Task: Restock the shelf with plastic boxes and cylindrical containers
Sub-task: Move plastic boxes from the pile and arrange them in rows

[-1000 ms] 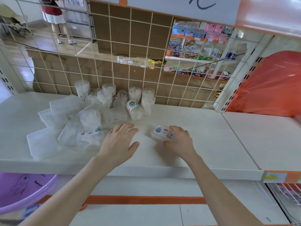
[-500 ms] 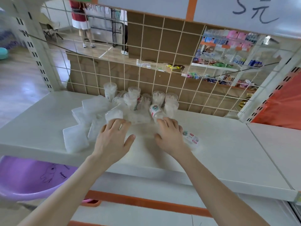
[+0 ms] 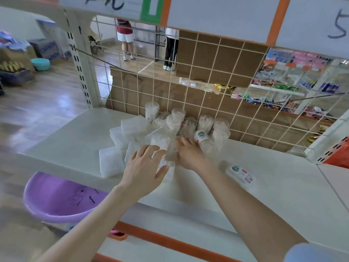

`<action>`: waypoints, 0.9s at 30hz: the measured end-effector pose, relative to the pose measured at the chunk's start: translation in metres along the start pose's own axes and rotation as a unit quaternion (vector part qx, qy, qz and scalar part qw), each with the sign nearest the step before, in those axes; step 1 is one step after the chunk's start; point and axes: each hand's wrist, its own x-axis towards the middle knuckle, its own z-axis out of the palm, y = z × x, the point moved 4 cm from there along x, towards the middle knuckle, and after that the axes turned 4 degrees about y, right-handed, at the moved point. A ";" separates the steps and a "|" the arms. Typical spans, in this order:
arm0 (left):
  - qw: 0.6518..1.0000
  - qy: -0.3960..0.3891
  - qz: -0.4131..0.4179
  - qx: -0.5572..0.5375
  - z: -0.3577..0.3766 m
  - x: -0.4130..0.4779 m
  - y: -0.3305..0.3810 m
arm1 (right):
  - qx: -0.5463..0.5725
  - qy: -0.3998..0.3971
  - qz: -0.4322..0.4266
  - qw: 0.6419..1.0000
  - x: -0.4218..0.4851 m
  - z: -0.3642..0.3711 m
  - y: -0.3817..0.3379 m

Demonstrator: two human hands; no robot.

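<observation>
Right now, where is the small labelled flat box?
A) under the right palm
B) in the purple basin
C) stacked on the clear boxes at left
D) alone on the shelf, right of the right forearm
D: the small labelled box lies flat by itself on the shelf, clear of the right hand, which reaches toward the cylindrical containers.

Behind the rear edge of the white shelf (image 3: 75, 140) we saw a cream wire grid (image 3: 207, 103) backed by brown cardboard (image 3: 217, 59). Glossy wooden floor (image 3: 47, 103) lay beyond the left edge, with cardboard boxes (image 3: 47, 49) and a teal basin (image 3: 40, 63); stocked store shelving (image 3: 279, 89) stood past the right rear corner; a purple basin (image 3: 56, 197) sat below the front edge.
</observation>
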 end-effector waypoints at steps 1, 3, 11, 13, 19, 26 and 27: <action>1.000 0.001 0.000 0.000 0.001 0.000 0.000 | -0.002 -0.004 0.000 1.000 -0.002 0.001 0.000; 1.000 -0.001 -0.001 -0.001 0.003 0.001 0.000 | -0.004 -0.001 -0.002 1.000 -0.008 0.002 0.001; 1.000 -0.008 -0.010 -0.026 0.013 -0.003 0.000 | -0.004 0.042 -0.006 0.999 -0.063 0.004 0.011; 0.999 -0.016 -0.009 -0.034 0.015 -0.003 0.000 | -0.013 0.048 0.004 0.999 -0.073 0.003 0.014; 0.999 -0.021 -0.007 -0.049 0.015 -0.006 0.001 | 0.018 0.027 0.055 0.998 -0.081 -0.002 0.026; 0.998 -0.016 0.010 -0.062 0.009 -0.008 0.007 | 0.260 0.031 0.145 0.954 -0.076 -0.009 0.036; 0.998 -0.012 0.013 -0.067 0.007 -0.007 0.009 | 0.366 0.049 0.189 0.910 -0.077 -0.014 0.038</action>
